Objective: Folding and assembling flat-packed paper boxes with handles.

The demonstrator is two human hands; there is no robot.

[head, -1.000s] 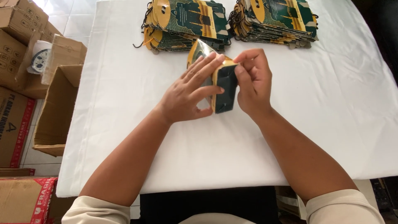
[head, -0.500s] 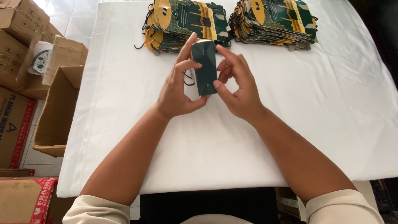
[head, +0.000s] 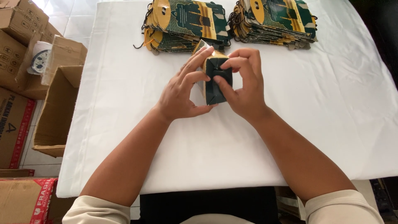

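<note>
Both hands hold a small dark green and gold paper box (head: 214, 83) above the white table (head: 124, 124), a little in front of the stacks. My left hand (head: 182, 89) grips its left side, fingers reaching over the top. My right hand (head: 242, 85) holds its right side, with thumb and fingertips pressing on the dark folded end flaps that face me. Behind the box lie two piles of flat green and gold printed cartons with cords, the left stack (head: 186, 23) and the right stack (head: 275, 20).
An open cardboard box (head: 56, 108) stands on the floor at the table's left edge. More brown cartons (head: 16, 45) and a red-taped carton (head: 25, 199) are stacked further left. The white cloth hangs over the near table edge.
The box has been turned in my hands: first its side faced me, then a narrow dark face stood upright, now its folded end faces me with my right fingers on the flaps.
</note>
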